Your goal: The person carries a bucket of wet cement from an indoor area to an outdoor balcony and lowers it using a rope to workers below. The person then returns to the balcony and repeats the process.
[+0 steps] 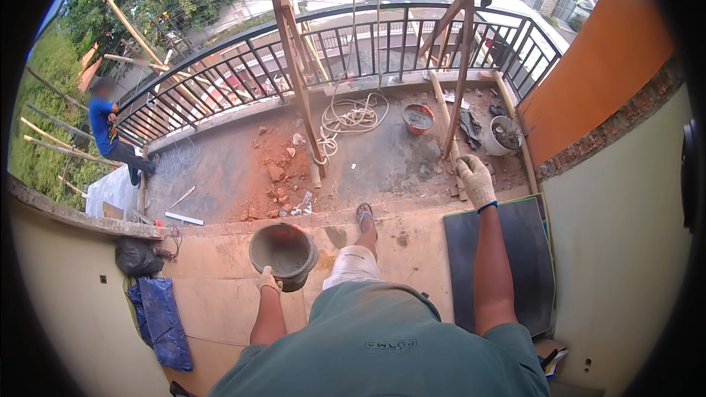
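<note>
Dark bucket hangs from one hand, the other arm out

The gloved left hand [270,279] grasps the near left side of a dark bucket [283,246], fingers closed at its rim. The bucket is out at the person's left, its grey-coated mouth facing up — a hold that probably keeps it clear of the legs. The gloved right hand [476,182] reaches forward with curled fingers, perhaps for balance; I cannot tell whether they grasp anything. Below that arm lies a dark panel [467,265] near the right wall, and a folded blue tarp [163,316] sits along the left one, both seemingly put aside to leave a path between.

Beyond the sandalled foot [365,219], reddish rubble [276,174] is scattered across the balcony floor. Farther out, a loosely coiled rope [329,131] lies by a wooden post [296,73], likely gathered there for use near the edge. A red bucket [418,119] holding grey material and a white bucket [507,137] stand to the right. Farthest — at the railing [250,45] — a co-worker in blue [103,129] stands at the left.
</note>
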Demonstrator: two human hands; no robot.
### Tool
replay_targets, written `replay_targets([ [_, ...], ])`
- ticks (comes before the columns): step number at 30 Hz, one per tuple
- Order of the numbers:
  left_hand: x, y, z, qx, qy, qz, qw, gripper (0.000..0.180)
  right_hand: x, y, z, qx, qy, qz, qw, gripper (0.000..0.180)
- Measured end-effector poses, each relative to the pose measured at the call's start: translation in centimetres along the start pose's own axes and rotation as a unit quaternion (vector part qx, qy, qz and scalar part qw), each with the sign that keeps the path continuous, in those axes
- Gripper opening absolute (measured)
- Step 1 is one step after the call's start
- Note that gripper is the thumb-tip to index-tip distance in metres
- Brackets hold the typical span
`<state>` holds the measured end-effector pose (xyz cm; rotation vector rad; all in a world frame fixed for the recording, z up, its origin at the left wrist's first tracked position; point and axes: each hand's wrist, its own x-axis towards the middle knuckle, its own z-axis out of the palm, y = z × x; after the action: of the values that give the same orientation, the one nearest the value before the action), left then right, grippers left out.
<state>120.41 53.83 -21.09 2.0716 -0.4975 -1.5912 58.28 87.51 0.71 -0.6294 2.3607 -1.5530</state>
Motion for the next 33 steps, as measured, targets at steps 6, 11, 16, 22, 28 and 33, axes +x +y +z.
replay_targets([
  [6, 1.6, 7.8, 22.5, 0.022, 0.090, 0.024, 0.995, 0.030, 5.8, 14.7, 0.7, -0.218, -0.157, 0.241, 0.933, 0.030],
  [11, 3.6, 14.1, 35.4, 0.059, 0.120, 0.126, 0.983, 0.049, 9.8, 18.9, 1.3, -0.124, -0.015, 0.365, 0.923, 0.043],
  [16, 3.7, 18.7, 50.7, 0.131, 0.099, 0.255, 0.953, 0.057, 28.3, 22.7, 6.0, -0.140, 0.098, 0.365, 0.915, 0.055],
  [22, -2.1, 25.8, 71.0, 0.391, 0.083, 0.175, 0.900, 0.081, 67.9, 30.0, 22.9, -0.249, -0.185, 0.298, 0.903, 0.059],
  [28, -9.1, 28.5, 84.8, 0.287, -0.001, 0.090, 0.954, 0.092, 94.3, 18.7, 40.6, -0.198, -0.279, 0.223, 0.913, 0.057],
  [33, -7.9, 31.9, 89.3, 0.335, -0.027, 0.133, 0.932, 0.073, 97.3, 21.2, 43.3, -0.075, -0.346, 0.195, 0.915, 0.041],
])
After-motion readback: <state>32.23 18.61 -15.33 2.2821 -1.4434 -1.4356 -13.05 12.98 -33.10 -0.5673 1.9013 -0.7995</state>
